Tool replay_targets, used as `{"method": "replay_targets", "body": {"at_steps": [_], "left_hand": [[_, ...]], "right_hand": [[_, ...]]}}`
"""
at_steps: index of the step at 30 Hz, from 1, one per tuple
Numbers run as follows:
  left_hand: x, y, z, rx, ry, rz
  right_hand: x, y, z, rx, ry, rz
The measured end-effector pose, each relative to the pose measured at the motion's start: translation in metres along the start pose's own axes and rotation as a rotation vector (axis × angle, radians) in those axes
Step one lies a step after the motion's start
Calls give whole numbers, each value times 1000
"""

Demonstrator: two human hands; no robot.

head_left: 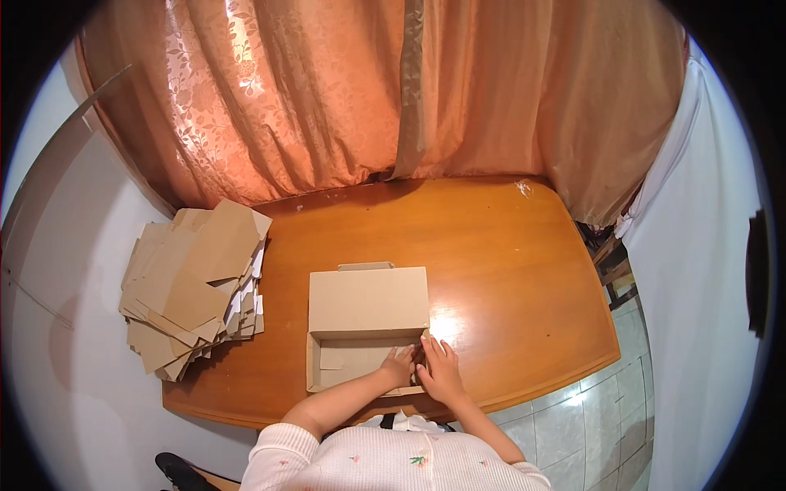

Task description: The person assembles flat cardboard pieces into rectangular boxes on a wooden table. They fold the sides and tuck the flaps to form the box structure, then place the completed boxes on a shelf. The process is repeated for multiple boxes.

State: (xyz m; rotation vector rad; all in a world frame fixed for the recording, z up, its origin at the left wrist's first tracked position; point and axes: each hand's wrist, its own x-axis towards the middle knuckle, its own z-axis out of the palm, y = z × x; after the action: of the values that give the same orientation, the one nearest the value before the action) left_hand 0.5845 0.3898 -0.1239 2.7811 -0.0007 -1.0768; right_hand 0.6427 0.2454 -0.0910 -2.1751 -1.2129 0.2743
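A brown cardboard box [368, 300] sits near the front edge of the table, its lid raised and leaning back, with a narrow flap at the lid's far edge. Its inside shows bare cardboard. My left hand [399, 366] reaches into the right end of the box, fingers bent against the inner side of the right wall. From outside, my right hand [440, 372] grips that same wall, fingers near its far corner and thumb towards the inside. Both hands are closed on the box's right side; some fingertips are in shadow between them.
A tall, uneven stack of flat cardboard blanks [196, 282] stands at the table's left. The brown wooden table [499, 278] has a curved edge. Orange curtains [327, 98] hang behind it, a white cloth [696, 245] hangs at the right, and tiled floor [589, 425] shows below.
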Motion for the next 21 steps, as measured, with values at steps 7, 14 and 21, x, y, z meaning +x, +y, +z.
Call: {"method": "replay_targets", "body": {"at_steps": [7,14,21], "left_hand": [[-3,4,-6,-163,162,-25],[-1,-2,-5,-111,305,-40],[7,-16,9,-22,527,106]], "right_hand": [[0,-2,-2,7,14,0],[1,-4,-5,50,-1,23],[4,-4,-1,73,35,-19]]}}
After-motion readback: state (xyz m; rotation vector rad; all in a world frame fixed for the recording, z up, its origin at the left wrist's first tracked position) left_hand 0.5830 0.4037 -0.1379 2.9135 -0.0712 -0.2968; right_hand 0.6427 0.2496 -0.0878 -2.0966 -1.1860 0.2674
